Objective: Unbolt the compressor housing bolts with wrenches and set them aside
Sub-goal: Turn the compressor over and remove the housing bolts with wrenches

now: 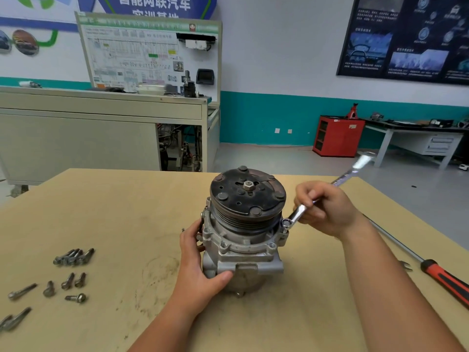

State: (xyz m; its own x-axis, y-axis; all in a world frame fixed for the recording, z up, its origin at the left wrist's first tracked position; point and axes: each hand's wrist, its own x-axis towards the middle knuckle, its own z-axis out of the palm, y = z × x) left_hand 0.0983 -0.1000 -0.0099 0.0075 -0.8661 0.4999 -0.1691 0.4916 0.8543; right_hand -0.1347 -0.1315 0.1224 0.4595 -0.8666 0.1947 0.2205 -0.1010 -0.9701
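The compressor (243,232) stands upright near the middle of the wooden table (127,199), with its dark pulley face up. The left hand (200,262) wraps around its lower body, thumb across the front, and steadies it. The right hand (327,209) grips the shank of a combination wrench (346,174), whose ring end sits over a housing bolt (286,222) on the right flange. The step in hand looks like loosening this bolt. The next move likely calls for a firm swing of the wrench while the left hand resists the twist, then lifting the bolt across to the removed bolts (68,275) lying well to the left. A red-handled screwdriver (441,278) lies at the right edge. The wall banner reads 智能网联汽车; the line beneath it is cut off, and the poster text and wrench markings are too blurred to read.
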